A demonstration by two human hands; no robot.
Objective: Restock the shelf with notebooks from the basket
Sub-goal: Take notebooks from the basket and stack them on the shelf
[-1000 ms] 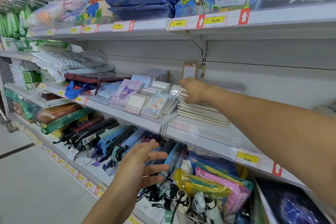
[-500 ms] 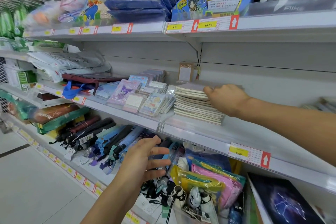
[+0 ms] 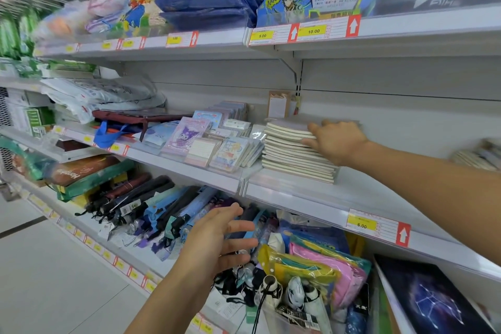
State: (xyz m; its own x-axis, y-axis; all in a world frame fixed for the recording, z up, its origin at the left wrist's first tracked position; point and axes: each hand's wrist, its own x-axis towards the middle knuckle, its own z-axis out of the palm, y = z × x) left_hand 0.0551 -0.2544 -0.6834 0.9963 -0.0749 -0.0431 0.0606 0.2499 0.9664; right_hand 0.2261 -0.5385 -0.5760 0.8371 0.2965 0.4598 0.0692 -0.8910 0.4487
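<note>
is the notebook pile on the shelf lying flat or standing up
Lying flat: the notebook stack rests cover-up on the shelf, page edges showing.

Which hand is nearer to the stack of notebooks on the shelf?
Right. The right hand touches the right side of the notebook stack. The left hand hangs open in the air below the shelf.

I am in a shop. Long white shelves (image 3: 311,195) hold lots of things to buy, and yellow price tags (image 3: 362,224) with red arrows sit along the edges.
</note>
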